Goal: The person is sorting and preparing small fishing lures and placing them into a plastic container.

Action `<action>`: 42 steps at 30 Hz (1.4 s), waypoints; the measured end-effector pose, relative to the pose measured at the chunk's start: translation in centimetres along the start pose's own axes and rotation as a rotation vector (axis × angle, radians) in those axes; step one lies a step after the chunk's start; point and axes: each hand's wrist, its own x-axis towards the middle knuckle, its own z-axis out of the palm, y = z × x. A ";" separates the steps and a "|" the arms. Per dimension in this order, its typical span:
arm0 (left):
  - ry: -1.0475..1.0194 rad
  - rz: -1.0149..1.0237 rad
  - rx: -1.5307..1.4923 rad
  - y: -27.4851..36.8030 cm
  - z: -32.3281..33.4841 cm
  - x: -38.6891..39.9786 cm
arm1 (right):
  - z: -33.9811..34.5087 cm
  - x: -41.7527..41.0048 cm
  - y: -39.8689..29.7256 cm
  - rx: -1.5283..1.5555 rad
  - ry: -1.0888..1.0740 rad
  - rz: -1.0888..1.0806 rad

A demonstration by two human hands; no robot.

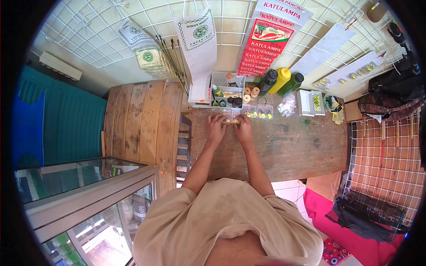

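My left hand [216,128] is on the wooden table, its fingertips and thumb at a small clear plastic packet [227,116] with yellow and orange pieces inside. Close beside it, my right hand [244,128] has thumb and fingers at a similar clear packet [235,117]. Both packets lie just in front of a white compartment organizer [228,107]. To the right of my right hand is a row of more clear packets [259,112], with yellow and dark fishing-tackle pieces in them. My fingers partly cover the two packets between my hands.
Thread spools [255,92], a yellow squeeze bottle [280,80] and two dark bottles stand at the back. White trays [305,103] and a pile of small plastic bags [287,105] lie to the right. Bait packets hang from a white wire grid [229,20]. A glass display case [96,196] stands left.
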 end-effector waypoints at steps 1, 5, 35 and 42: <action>-0.001 0.004 0.008 -0.1 0.0 0.0 | 0.1 -0.1 0.1 0.001 -0.001 0.000; -0.011 0.006 0.027 0.2 0.2 0.0 | -0.2 -0.4 0.6 0.062 0.030 0.010; -0.117 0.232 0.240 12.2 6.2 -0.9 | -14.4 -1.3 5.4 -0.576 -0.185 0.129; -0.298 0.071 0.307 18.5 9.6 1.9 | -20.0 1.0 13.0 -0.592 -0.221 0.123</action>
